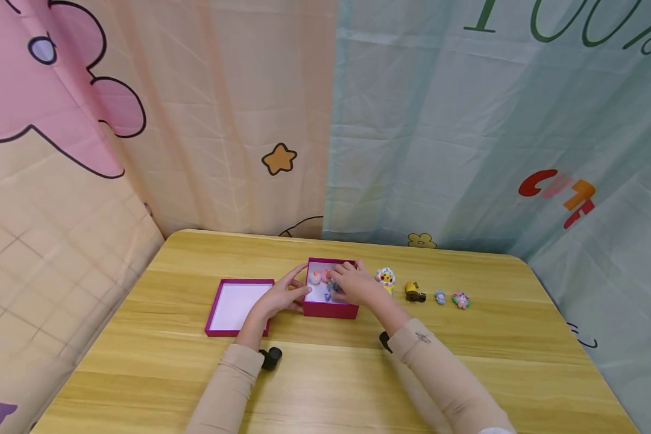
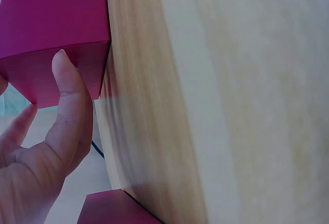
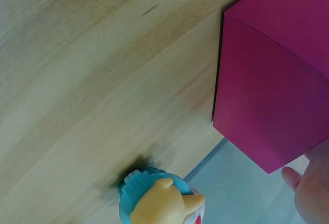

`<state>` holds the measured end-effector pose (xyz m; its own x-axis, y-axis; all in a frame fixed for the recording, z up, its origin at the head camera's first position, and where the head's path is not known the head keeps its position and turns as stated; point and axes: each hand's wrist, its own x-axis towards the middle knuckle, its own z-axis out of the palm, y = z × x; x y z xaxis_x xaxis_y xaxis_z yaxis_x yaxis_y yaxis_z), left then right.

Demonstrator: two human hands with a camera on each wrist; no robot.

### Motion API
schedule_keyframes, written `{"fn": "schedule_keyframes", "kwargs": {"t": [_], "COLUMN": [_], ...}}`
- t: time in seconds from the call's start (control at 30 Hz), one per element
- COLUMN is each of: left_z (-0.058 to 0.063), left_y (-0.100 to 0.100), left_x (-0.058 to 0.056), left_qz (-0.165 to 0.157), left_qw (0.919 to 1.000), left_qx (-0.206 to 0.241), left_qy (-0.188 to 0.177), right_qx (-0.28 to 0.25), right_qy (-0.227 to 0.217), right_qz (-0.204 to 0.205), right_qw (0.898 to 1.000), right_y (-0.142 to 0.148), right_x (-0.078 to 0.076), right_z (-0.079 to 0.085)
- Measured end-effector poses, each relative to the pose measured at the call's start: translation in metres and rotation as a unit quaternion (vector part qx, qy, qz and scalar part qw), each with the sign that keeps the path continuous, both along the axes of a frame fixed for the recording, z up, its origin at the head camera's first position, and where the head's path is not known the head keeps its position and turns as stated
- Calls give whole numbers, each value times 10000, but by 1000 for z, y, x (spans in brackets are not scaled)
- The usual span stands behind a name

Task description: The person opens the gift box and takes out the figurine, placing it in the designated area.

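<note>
A magenta box (image 1: 331,310) with a white inside stands open-topped near the middle of the table, several small toy figures (image 1: 316,278) lying in it. My left hand (image 1: 279,296) touches the box's left side with fingers extended; in the left wrist view a fingertip of that hand (image 2: 64,116) rests against the magenta wall. Over the box's right part is my right hand (image 1: 354,283), its fingers reaching down inside among the figures. What those fingertips hold, if anything, is hidden; the right wrist view shows only a bit of the hand (image 3: 313,188) above the box wall.
Left of the box lies its magenta-rimmed lid (image 1: 239,301), white inside facing up. Along the right stand a yellow figure with a white hood (image 1: 386,277), a yellow-and-black figure (image 1: 414,293), a small blue one (image 1: 440,297) and a pink-and-green one (image 1: 461,299). Curtains (image 1: 412,120) hang behind the table.
</note>
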<state>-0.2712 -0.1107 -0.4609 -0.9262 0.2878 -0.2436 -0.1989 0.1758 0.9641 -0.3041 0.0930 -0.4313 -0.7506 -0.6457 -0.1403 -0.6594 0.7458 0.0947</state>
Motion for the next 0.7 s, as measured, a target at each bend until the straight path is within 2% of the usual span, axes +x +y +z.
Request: {"fn": "schedule_keyframes", "kwargs": {"t": [0.17, 0.33, 0.7], "left_z": [-1, -1, 1], "left_y": [0, 0, -1], "left_x": [-1, -1, 0], "left_qz": [-32, -83, -80], "left_qw": [10000, 10000, 10000], "left_qx": [-7, 6, -6], "left_qy": [32, 42, 54], "right_qx": [226, 418, 458], "right_qy": [110, 48, 170], "right_qz": [91, 6, 86], "right_qw": [9996, 9991, 9988], "right_y": [-2, -5, -8], "right_x": [-2, -4, -3], "right_z": [-5, -9, -9]}}
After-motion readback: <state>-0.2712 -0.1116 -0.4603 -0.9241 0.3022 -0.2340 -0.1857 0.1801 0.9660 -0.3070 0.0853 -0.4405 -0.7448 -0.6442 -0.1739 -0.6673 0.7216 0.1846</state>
